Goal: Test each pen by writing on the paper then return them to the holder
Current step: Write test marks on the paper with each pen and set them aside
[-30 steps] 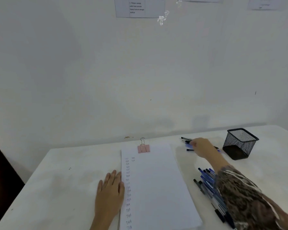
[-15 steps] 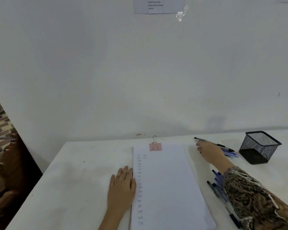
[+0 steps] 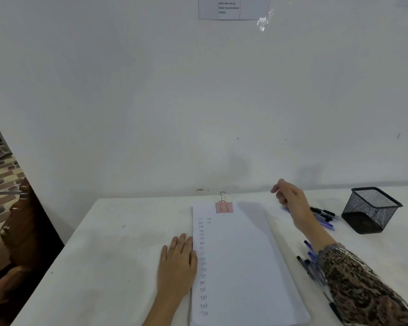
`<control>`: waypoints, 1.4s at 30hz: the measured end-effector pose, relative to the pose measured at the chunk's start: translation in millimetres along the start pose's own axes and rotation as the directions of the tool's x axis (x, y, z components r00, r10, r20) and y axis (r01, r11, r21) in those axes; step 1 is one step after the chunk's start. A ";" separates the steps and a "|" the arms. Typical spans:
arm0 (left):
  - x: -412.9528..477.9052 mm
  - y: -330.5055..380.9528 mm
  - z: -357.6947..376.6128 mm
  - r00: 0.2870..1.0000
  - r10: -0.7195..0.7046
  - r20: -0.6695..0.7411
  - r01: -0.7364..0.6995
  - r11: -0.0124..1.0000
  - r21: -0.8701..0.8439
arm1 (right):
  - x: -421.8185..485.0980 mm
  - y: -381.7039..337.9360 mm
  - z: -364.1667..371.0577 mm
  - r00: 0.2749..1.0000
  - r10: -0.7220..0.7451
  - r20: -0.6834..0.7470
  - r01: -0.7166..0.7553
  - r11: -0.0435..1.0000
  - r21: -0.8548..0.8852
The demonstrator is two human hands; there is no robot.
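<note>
Left hand [image 3: 178,264] lies flat on the table [image 3: 116,255], fingers straight, thumb side touching the left edge of the paper [image 3: 240,267] and holding nothing. The paper's long axis runs away from the person. A column of test marks fills its left margin, and a second column is just begun below the clip [image 3: 224,206]. Right hand [image 3: 291,198] hangs above the table just past the paper's far right corner, fingers curled. A blue sliver shows beneath it; cannot tell whether a pen is gripped. A few pens [image 3: 324,215] lie near-crosswise right of that wrist, more pens [image 3: 307,260] by the forearm. Holder [image 3: 372,209] stands furthest right, upright, nearer the right hand.
</note>
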State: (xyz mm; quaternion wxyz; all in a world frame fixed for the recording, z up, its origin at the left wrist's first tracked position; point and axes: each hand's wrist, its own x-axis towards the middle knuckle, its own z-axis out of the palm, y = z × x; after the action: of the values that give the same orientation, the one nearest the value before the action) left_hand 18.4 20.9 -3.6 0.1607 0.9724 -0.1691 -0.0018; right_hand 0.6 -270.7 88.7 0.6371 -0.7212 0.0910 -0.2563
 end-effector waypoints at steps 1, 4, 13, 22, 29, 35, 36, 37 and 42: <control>0.2 -0.3 0.2 1.000 0.000 0.001 0.000 1.000 0.001 | -0.5 -5.3 9.2 0.999 0.040 -0.018 -0.036 0.983 0.180; -1.4 -0.1 -0.9 1.000 0.003 0.007 -0.003 1.000 0.013 | -6.1 -12.9 36.7 0.991 0.132 -0.036 -0.082 0.787 0.612; 1.0 -1.3 -1.5 1.000 0.013 -0.021 -0.014 1.000 -0.025 | -9.5 30.9 106.0 0.877 0.441 0.190 -0.326 0.258 0.910; 3.2 -5.0 8.1 1.000 0.022 -0.020 -0.022 1.000 0.018 | 3.6 52.8 139.1 0.911 0.391 0.135 -0.372 0.632 0.679; 5.2 -3.4 3.4 1.000 0.013 -0.019 -0.014 0.999 -0.035 | -4.0 67.4 148.6 0.984 0.176 0.020 -0.175 0.945 0.278; 4.7 -3.6 3.1 1.000 -0.005 -0.030 0.005 1.000 -0.011 | -8.1 70.1 159.0 0.992 0.018 -0.127 -0.021 1.000 -0.017; 4.5 -3.7 3.4 1.000 -0.002 -0.029 0.002 1.000 -0.019 | -8.3 69.4 159.4 0.994 0.028 -0.108 -0.029 1.000 -0.011; 4.3 -3.3 2.6 1.000 0.001 -0.029 -0.001 1.000 -0.021 | -8.4 68.9 159.6 0.995 0.040 -0.091 -0.040 0.999 -0.005; 3.2 -1.0 1.6 0.999 0.002 -0.053 -0.003 1.000 -0.022 | -7.9 67.6 160.8 0.998 0.059 0.006 -0.060 0.998 0.030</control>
State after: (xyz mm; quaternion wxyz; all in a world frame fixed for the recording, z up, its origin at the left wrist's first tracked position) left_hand 21.6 20.3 -5.3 0.1761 0.9700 -0.1660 0.0221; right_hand 85.1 -138.4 12.3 0.6555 -0.7091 0.1070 -0.2368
